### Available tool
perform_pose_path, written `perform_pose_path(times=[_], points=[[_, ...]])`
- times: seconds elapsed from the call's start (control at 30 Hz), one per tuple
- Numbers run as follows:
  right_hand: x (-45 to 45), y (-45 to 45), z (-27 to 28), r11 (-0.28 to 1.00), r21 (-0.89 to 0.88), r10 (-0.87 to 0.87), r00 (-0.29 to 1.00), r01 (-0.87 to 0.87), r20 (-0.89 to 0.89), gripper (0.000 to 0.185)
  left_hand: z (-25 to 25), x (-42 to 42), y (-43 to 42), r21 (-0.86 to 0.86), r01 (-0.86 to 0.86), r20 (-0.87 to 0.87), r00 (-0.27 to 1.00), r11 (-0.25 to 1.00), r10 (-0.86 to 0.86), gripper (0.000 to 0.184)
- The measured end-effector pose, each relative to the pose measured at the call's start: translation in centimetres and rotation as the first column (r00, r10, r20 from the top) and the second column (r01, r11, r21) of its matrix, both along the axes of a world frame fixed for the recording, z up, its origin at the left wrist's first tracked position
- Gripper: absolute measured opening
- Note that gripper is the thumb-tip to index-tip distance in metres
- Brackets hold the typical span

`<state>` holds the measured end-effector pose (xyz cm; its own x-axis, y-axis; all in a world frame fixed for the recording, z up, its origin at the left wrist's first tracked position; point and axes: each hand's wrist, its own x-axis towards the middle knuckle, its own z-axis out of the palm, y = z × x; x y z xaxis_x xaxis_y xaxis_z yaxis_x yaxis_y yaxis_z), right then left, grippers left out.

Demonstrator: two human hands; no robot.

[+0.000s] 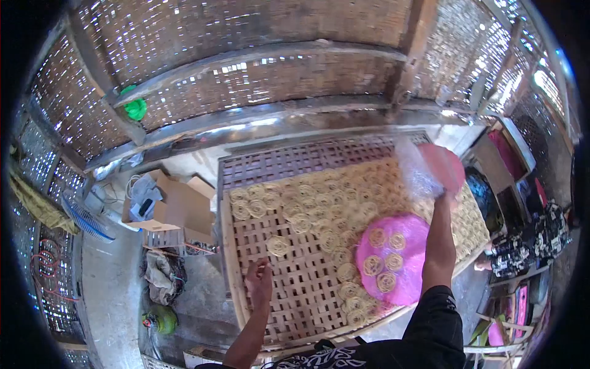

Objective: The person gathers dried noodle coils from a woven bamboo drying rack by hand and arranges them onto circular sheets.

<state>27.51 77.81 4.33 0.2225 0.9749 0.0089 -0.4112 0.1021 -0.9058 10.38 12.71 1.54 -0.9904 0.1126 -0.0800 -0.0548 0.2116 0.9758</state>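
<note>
Over the woven bamboo rack (283, 307), my left hand (259, 280) hovers with loosely bent fingers and nothing visible in them. Just above it lies a single pale coil (278, 246). My right hand (447, 198) is raised over the rack's far right part, closed on a round reddish-pink disc (442, 167). A clear plastic sheet (416, 169), blurred by motion, hangs at the disc's left side. Between my arms a round pink plastic-covered thing (405, 246) rests on the rack and bears several coils. Many more coils (332, 203) cover the rack's middle and right.
An open cardboard box (178, 206) with plastic bags stands left of the rack. Below it are a sack (163, 277) and a green gas cylinder (163, 320). At the right edge, another person's patterned sleeve (544, 240) and hand (483, 263) are near the rack.
</note>
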Motion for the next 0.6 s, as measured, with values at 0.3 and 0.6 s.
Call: perform_pose_path(times=[0.3, 0.6], points=[[28.6, 1.6, -10.2, 0.782, -0.037, -0.357, 0.497, 0.622, 0.791, 0.041, 2.7, 11.2, 17.0, -0.178, 0.322, -0.241, 0.902, 0.930, -0.358, 0.022], [30.8, -2.1, -4.7, 0.925, 0.331, -0.359, 0.147, 0.188, 0.922, 0.038, -1.6, 13.4, 32.0, -0.661, 0.218, -0.488, 0.601, 0.718, -0.632, 0.031]])
